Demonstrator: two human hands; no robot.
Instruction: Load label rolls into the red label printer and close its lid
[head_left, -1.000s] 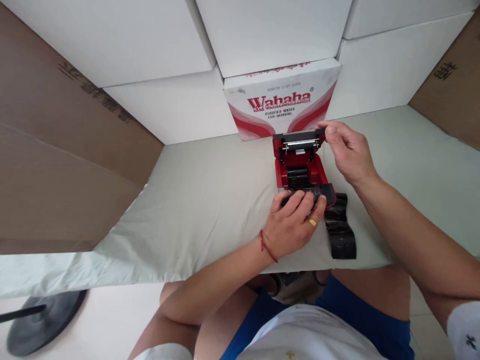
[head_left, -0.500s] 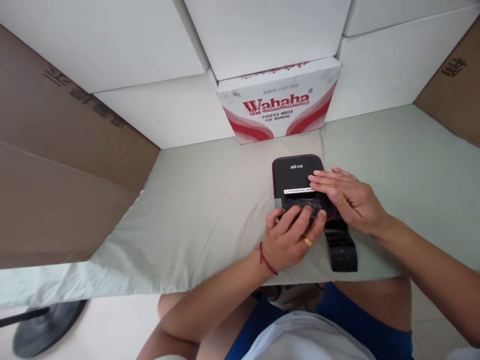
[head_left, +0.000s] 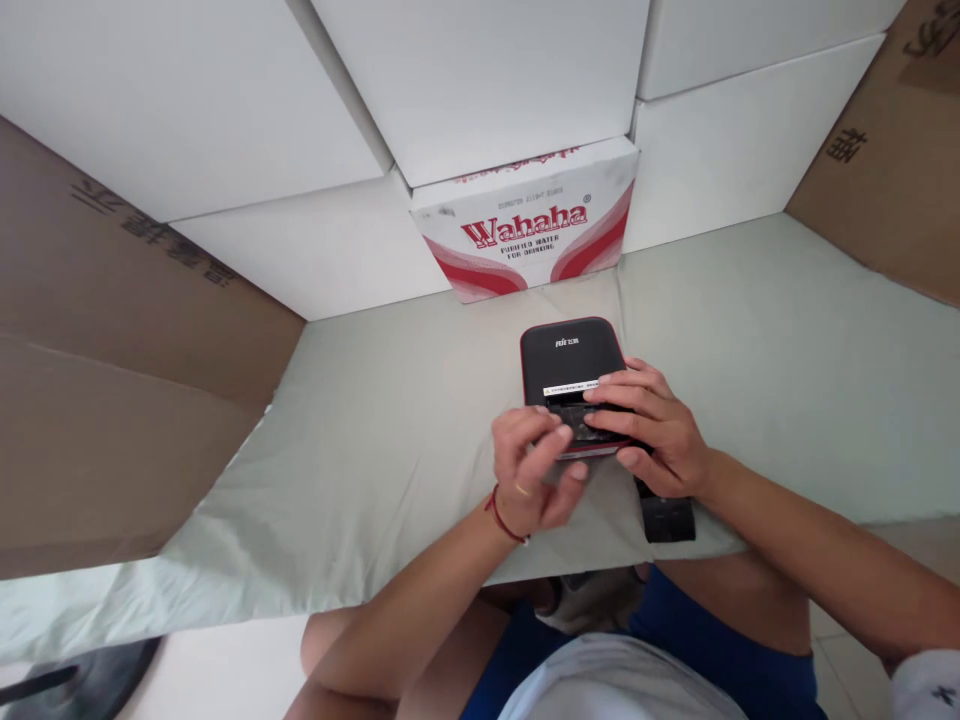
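Observation:
A small black device with a red edge (head_left: 574, 362), which looks like a portable label printer, lies on the cloth-covered table. It has a white label strip above a dark slot. My right hand (head_left: 660, 430) grips its right side, fingers bent over the top and thumb at the near right edge. At the near left corner is my left hand (head_left: 529, 465), its fingers loosely bent and its thumb apart; its fingertips are close to the slot area, and I cannot tell if they touch. A glossy black strip (head_left: 667, 518) lies under and beside my right hand.
A white and red Wahaha water carton (head_left: 529, 235) stands behind the device, against stacked white boxes (head_left: 487, 80). Brown cardboard panels (head_left: 135, 400) flank the table on both sides. The pale green cloth (head_left: 375, 450) ends at the table's near edge. A round black base (head_left: 112, 680) is on the floor at lower left.
The view has shifted a little. My left hand has drawn back from the printer's front edge and its thumb has spread. My right hand has moved nearer, its fingers now over the slot area.

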